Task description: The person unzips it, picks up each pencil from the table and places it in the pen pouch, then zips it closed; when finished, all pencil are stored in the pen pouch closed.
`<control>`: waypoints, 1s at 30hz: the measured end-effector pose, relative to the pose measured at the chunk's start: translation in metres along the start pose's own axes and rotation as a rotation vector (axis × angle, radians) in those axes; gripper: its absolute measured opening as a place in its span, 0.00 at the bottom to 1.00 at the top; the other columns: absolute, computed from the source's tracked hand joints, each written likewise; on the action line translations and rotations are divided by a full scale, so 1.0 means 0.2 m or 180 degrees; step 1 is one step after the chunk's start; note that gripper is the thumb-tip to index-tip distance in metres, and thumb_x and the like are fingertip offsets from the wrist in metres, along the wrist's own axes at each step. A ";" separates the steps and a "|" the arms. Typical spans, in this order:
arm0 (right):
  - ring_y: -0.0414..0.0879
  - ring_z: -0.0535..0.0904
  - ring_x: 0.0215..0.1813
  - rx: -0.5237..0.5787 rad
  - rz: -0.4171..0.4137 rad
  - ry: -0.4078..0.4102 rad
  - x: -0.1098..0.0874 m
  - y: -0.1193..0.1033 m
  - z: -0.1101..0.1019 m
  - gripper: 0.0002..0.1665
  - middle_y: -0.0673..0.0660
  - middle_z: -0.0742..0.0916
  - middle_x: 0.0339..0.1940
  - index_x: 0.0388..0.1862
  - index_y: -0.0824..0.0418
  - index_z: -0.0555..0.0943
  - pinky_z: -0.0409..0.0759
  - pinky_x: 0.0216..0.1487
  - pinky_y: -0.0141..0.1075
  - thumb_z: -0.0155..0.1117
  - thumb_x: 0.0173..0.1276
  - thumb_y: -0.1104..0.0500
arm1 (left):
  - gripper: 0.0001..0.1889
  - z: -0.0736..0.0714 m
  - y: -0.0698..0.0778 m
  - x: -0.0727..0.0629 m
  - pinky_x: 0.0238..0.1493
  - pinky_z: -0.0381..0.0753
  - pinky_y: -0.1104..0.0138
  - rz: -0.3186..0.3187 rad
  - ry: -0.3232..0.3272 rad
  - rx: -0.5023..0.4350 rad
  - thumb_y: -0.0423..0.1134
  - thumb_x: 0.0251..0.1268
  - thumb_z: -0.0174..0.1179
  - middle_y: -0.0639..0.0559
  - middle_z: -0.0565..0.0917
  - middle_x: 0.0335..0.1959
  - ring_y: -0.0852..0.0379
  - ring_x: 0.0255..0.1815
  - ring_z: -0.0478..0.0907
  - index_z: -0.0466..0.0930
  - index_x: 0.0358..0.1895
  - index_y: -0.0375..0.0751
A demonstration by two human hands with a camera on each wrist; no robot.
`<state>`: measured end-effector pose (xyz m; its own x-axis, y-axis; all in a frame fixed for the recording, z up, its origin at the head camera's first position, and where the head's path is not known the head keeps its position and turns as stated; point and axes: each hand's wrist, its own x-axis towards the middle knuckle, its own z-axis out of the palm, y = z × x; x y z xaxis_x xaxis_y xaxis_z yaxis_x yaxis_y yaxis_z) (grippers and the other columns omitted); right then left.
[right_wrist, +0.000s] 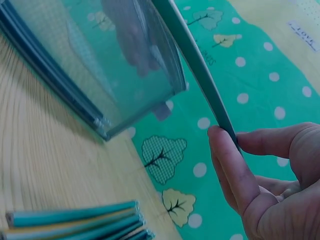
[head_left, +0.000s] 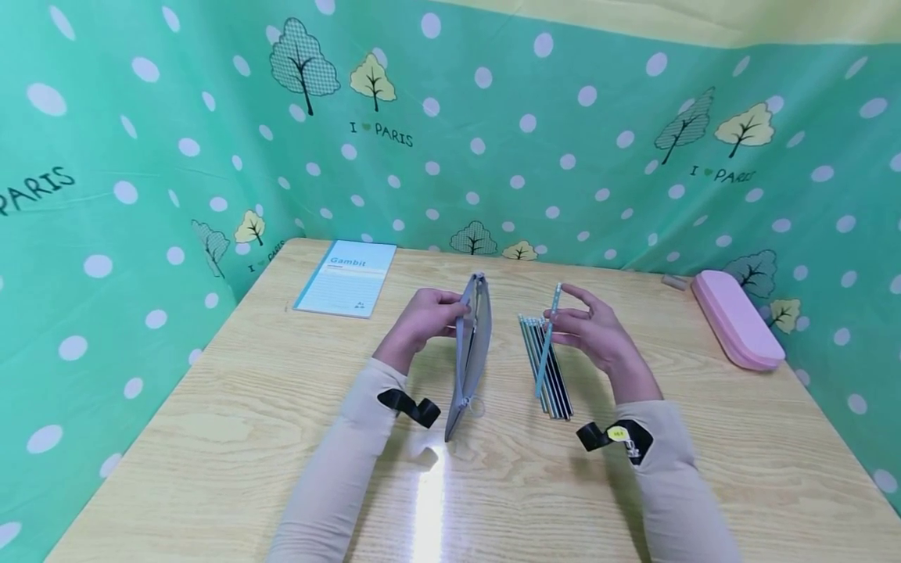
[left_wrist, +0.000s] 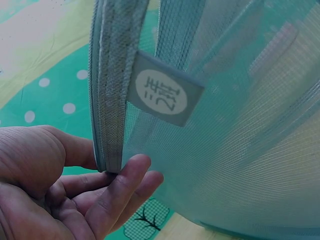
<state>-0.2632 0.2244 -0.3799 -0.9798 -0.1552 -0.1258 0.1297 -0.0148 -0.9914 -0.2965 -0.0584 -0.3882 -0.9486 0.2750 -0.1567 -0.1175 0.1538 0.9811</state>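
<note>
A grey-blue mesh zipper pouch (head_left: 482, 340) stands on edge over the table, its zipper side parted at the top. My left hand (head_left: 431, 319) pinches the zipper edge at its far end; a label (left_wrist: 162, 90) shows close by in the left wrist view. Between thumb and fingers, my right hand (head_left: 597, 332) holds a blue-green pencil (right_wrist: 205, 75) by one end, tilted and apart from the pouch. Beneath it lies a bunch of pencils (head_left: 561, 395) in blue-green and dark colours. Through the mesh in the right wrist view, long thin items (right_wrist: 55, 75) lie along the pouch's lower edge.
A light-blue notebook (head_left: 346, 277) lies at the back left of the wooden table (head_left: 225, 422). At the back right are a pink case (head_left: 737, 319) and a small grey-brown object (head_left: 674, 281). A green dotted cloth (head_left: 507, 180) hangs behind.
</note>
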 end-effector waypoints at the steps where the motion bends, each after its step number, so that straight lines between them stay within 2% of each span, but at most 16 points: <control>1: 0.41 0.89 0.44 0.0011 -0.0018 -0.0013 0.00 0.00 0.01 0.48 0.48 0.88 0.41 0.86 0.64 0.44 0.89 0.48 0.30 0.56 0.76 0.73 | 0.18 0.00 0.00 0.00 0.50 0.91 0.61 0.0000 -0.0006 -0.0003 0.32 0.76 0.57 0.29 0.85 0.54 0.45 0.47 0.89 0.78 0.63 0.24; 7: 0.39 0.88 0.41 0.0087 -0.0092 -0.0030 0.01 -0.03 0.08 0.47 0.48 0.88 0.40 0.85 0.64 0.44 0.89 0.45 0.28 0.56 0.76 0.73 | 0.19 0.00 0.00 0.00 0.50 0.91 0.62 -0.0028 -0.0033 -0.0023 0.31 0.76 0.58 0.30 0.85 0.54 0.48 0.44 0.89 0.77 0.64 0.24; 11: 0.39 0.88 0.41 0.0094 -0.0089 -0.0002 0.02 -0.05 0.12 0.47 0.49 0.88 0.40 0.86 0.63 0.44 0.89 0.45 0.28 0.55 0.76 0.74 | 0.19 0.00 0.00 0.01 0.50 0.91 0.62 -0.0015 -0.0031 -0.0009 0.32 0.76 0.58 0.31 0.86 0.53 0.49 0.44 0.89 0.77 0.64 0.24; 18: 0.39 0.88 0.40 0.0097 -0.0085 0.0039 0.03 -0.06 0.18 0.48 0.49 0.88 0.39 0.86 0.60 0.43 0.89 0.45 0.27 0.54 0.76 0.75 | 0.18 0.00 0.00 0.01 0.50 0.91 0.61 -0.0029 -0.0011 0.0000 0.32 0.77 0.57 0.31 0.86 0.54 0.43 0.49 0.89 0.78 0.64 0.26; 24: 0.40 0.88 0.40 0.0157 -0.0116 0.0052 0.03 -0.07 0.22 0.47 0.49 0.87 0.37 0.86 0.60 0.45 0.89 0.44 0.28 0.54 0.76 0.75 | 0.18 0.00 -0.01 0.00 0.50 0.91 0.61 -0.0007 -0.0027 0.0026 0.33 0.78 0.57 0.32 0.85 0.55 0.45 0.48 0.89 0.78 0.64 0.26; 30: 0.39 0.88 0.38 0.0154 -0.0120 0.0092 0.04 -0.08 0.25 0.46 0.52 0.86 0.40 0.86 0.59 0.47 0.89 0.45 0.29 0.54 0.76 0.75 | 0.18 0.00 0.00 0.00 0.51 0.91 0.60 0.0005 -0.0035 0.0022 0.32 0.78 0.56 0.31 0.85 0.56 0.44 0.49 0.89 0.78 0.64 0.26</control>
<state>-0.2649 0.1739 -0.3633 -0.9881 -0.1249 -0.0901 0.0991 -0.0680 -0.9928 -0.2973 -0.0582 -0.3891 -0.9455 0.2855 -0.1565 -0.1140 0.1598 0.9805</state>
